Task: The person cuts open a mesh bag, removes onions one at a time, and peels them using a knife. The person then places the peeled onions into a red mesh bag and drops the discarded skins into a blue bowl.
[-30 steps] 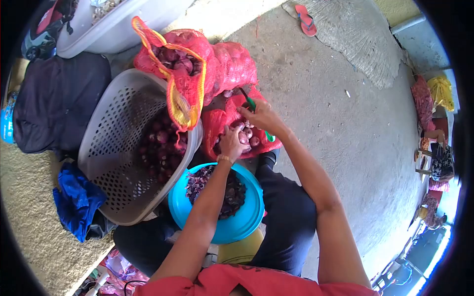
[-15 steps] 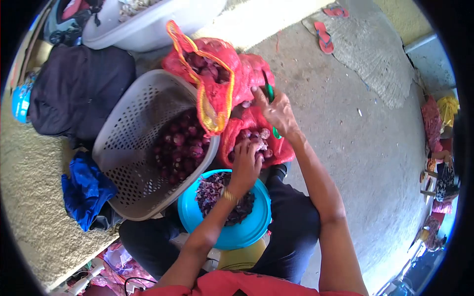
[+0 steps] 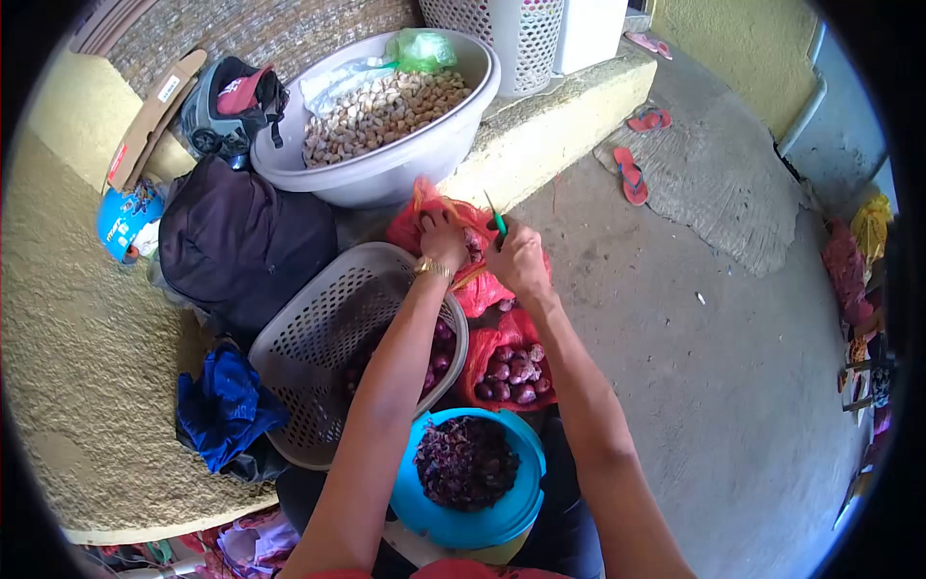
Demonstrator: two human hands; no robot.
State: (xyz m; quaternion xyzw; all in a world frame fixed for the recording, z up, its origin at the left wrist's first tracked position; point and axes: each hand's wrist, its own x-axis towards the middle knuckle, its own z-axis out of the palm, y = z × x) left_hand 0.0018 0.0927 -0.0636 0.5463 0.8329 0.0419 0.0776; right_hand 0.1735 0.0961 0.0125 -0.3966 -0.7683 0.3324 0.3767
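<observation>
The grey basket (image 3: 318, 338) leans on the floor, and the red mesh sack (image 3: 487, 289) at its far rim could slump and spill (it looks top-heavy). The left hand (image 3: 442, 236) has its fingers clamped on the sack's mouth. The right hand (image 3: 519, 261) grips a green knife (image 3: 497, 222), whose blade could nick them.

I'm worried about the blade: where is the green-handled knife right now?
In the head view the knife sticks up from the right hand, near centre, over the red mesh sack the left hand grips, just below the grey basin.
</observation>
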